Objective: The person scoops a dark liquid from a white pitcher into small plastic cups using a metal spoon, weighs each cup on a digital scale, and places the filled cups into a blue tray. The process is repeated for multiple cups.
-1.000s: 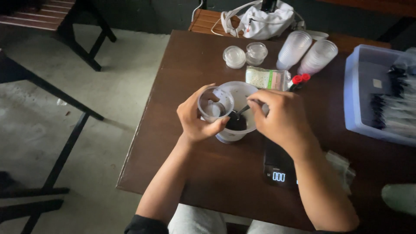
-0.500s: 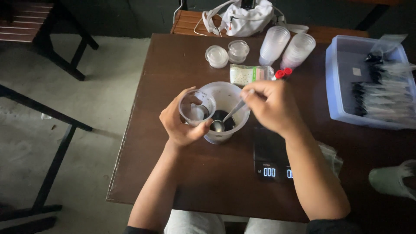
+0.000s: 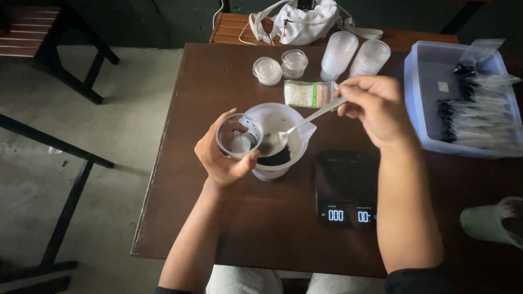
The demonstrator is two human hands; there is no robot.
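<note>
Small clear cup (image 3: 238, 136), seemingly empty and tilted, sits gripped in our left hand (image 3: 223, 158) near the surface's middle, against the pitcher (image 3: 279, 140) holding dark liquid, while our right hand (image 3: 375, 106) pinches a spoon (image 3: 297, 128) whose bowl dips into that pitcher, beside a black scale (image 3: 346, 188).

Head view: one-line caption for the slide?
Left hand holds a small clear cup beside a larger plastic pitcher while the right hand lifts a spoon over it.
</note>
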